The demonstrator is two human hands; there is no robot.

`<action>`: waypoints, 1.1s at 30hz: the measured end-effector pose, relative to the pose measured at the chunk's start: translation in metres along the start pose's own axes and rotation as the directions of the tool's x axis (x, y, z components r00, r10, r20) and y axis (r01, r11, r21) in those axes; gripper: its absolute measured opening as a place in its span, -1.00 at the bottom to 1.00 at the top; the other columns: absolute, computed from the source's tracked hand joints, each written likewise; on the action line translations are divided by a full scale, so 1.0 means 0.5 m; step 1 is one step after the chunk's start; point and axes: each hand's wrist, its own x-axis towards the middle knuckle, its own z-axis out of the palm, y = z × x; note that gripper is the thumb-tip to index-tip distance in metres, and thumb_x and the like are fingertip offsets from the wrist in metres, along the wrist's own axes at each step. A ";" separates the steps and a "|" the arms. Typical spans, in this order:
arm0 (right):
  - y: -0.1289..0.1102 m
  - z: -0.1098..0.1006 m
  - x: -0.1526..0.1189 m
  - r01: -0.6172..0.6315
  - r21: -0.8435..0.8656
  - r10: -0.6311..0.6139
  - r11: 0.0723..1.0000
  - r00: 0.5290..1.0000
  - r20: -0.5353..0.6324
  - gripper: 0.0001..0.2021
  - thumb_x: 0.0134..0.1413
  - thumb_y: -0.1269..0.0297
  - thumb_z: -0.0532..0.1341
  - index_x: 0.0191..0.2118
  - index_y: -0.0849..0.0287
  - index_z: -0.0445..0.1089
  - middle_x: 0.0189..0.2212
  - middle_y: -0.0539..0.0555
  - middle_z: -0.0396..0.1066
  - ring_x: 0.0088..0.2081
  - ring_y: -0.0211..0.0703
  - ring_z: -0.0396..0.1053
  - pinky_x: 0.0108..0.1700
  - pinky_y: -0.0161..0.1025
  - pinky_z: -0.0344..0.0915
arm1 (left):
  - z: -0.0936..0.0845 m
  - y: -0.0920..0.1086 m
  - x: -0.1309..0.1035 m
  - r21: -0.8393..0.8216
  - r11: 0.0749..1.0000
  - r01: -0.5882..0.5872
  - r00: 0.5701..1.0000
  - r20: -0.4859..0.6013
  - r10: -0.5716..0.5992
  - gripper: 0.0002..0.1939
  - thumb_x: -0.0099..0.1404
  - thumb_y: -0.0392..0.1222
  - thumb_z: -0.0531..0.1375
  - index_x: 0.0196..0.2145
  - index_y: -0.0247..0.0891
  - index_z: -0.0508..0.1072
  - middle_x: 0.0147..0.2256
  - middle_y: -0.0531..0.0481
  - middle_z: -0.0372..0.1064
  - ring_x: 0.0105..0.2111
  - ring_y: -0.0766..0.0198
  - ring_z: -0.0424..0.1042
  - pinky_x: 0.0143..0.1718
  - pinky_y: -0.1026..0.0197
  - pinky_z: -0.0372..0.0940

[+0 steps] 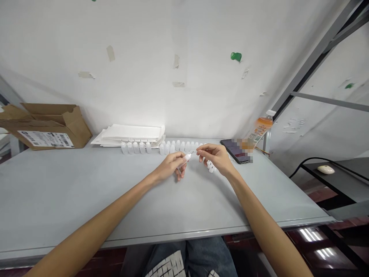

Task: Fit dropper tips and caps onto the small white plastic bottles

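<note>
My left hand [170, 165] is closed around a small white dropper bottle [186, 157], its narrow tip tilted up toward the right. Just beyond that tip, my right hand [216, 157] pinches with thumb and forefinger; what lies in the pinch is too small to name. Small white caps or fittings [211, 167] lie on the table below the right hand, partly hidden by it. Behind the hands stand several upright white bottles [182, 146] in rows, some covered by my right hand. Farther left is another short row of tipped bottles [136, 148].
A stack of white paper [131, 132] lies against the wall, with an open cardboard box [54, 127] to its left. On the right are a phone [235, 151] and an orange drink bottle [261, 129]. The grey table [86, 200] ends near my lap.
</note>
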 end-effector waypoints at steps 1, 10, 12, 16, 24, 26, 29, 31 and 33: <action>-0.002 0.000 -0.001 0.000 0.023 0.000 1.000 1.000 0.002 -0.74 -0.11 0.10 0.39 -0.40 0.23 0.51 -0.48 0.07 0.41 -0.53 -0.25 0.36 -0.62 -0.33 0.28 | 0.000 0.001 -0.001 -0.036 0.999 0.008 1.000 0.007 -0.008 -0.69 0.28 0.07 0.14 -0.34 -0.27 0.29 -0.48 0.10 0.17 -0.60 0.37 0.33 -0.63 0.29 0.30; 0.001 0.010 -0.005 -0.073 0.231 0.070 0.970 0.997 0.022 -0.77 -0.13 0.14 0.42 -0.40 0.22 0.57 -0.44 0.10 0.49 -0.46 -0.19 0.44 -0.47 -0.24 0.41 | 0.009 0.005 -0.007 -0.004 0.996 -0.090 0.996 -0.026 0.090 -0.66 0.28 0.09 0.18 -0.32 -0.28 0.34 -0.61 0.20 -0.01 -0.68 0.47 0.09 -0.65 0.32 0.28; 0.002 0.011 -0.006 -0.069 0.255 0.057 0.964 0.997 0.053 -0.77 -0.12 0.16 0.42 -0.36 0.21 0.58 -0.41 0.11 0.51 -0.40 -0.16 0.47 -0.40 -0.20 0.45 | 0.009 0.007 -0.007 0.027 0.993 -0.111 0.992 -0.056 0.112 -0.66 0.28 0.09 0.18 -0.33 -0.29 0.36 -0.65 0.21 0.00 -0.69 0.47 0.08 -0.65 0.32 0.27; 0.002 0.009 -0.007 -0.063 0.251 0.045 0.966 0.996 0.079 -0.78 -0.10 0.19 0.42 -0.32 0.22 0.57 -0.40 0.10 0.51 -0.39 -0.16 0.47 -0.35 -0.17 0.48 | 0.009 0.017 -0.009 0.102 0.986 -0.130 0.985 -0.099 0.140 -0.66 0.26 0.08 0.21 -0.32 -0.30 0.41 -0.66 0.21 0.04 -0.70 0.47 0.11 -0.64 0.34 0.23; 0.002 0.013 -0.008 -0.063 0.235 0.036 0.970 0.992 0.117 -0.79 -0.07 0.19 0.40 -0.32 0.23 0.55 -0.44 0.06 0.48 -0.42 -0.20 0.45 -0.36 -0.19 0.49 | 0.008 0.016 -0.010 0.151 0.980 -0.128 0.983 -0.113 0.146 -0.66 0.26 0.09 0.20 -0.32 -0.28 0.44 -0.66 0.21 0.06 -0.70 0.47 0.13 -0.62 0.34 0.19; 0.001 0.015 -0.009 -0.063 0.226 0.035 0.972 0.991 0.127 -0.80 -0.06 0.20 0.39 -0.33 0.21 0.55 -0.44 0.06 0.47 -0.43 -0.20 0.45 -0.38 -0.20 0.49 | 0.008 0.013 -0.009 0.167 0.978 -0.126 0.983 -0.113 0.146 -0.66 0.26 0.10 0.19 -0.32 -0.28 0.44 -0.65 0.20 0.08 -0.70 0.47 0.14 -0.62 0.34 0.19; -0.002 0.017 -0.010 -0.062 0.209 0.033 0.976 0.990 0.140 -0.82 -0.04 0.20 0.38 -0.34 0.21 0.55 -0.45 0.05 0.46 -0.42 -0.20 0.45 -0.38 -0.20 0.48 | 0.009 0.010 -0.009 0.195 0.974 -0.117 0.984 -0.110 0.140 -0.65 0.27 0.11 0.18 -0.31 -0.27 0.44 -0.64 0.19 0.09 -0.70 0.46 0.15 -0.63 0.34 0.18; -0.003 0.018 -0.010 -0.064 0.202 0.034 0.977 0.989 0.147 -0.83 -0.03 0.20 0.38 -0.35 0.21 0.55 -0.45 0.05 0.46 -0.42 -0.20 0.45 -0.38 -0.20 0.47 | 0.010 0.010 -0.010 0.195 0.974 -0.117 0.985 -0.106 0.139 -0.65 0.27 0.11 0.18 -0.31 -0.27 0.44 -0.62 0.17 0.12 -0.69 0.46 0.15 -0.63 0.34 0.18; -0.004 0.017 -0.010 -0.065 0.203 0.035 0.977 0.988 0.149 -0.83 -0.03 0.21 0.37 -0.35 0.21 0.54 -0.45 0.05 0.45 -0.42 -0.20 0.45 -0.37 -0.20 0.47 | 0.011 0.011 -0.010 0.188 0.975 -0.119 0.985 -0.103 0.140 -0.65 0.27 0.11 0.18 -0.31 -0.28 0.44 -0.59 0.16 0.13 -0.68 0.47 0.14 -0.64 0.34 0.19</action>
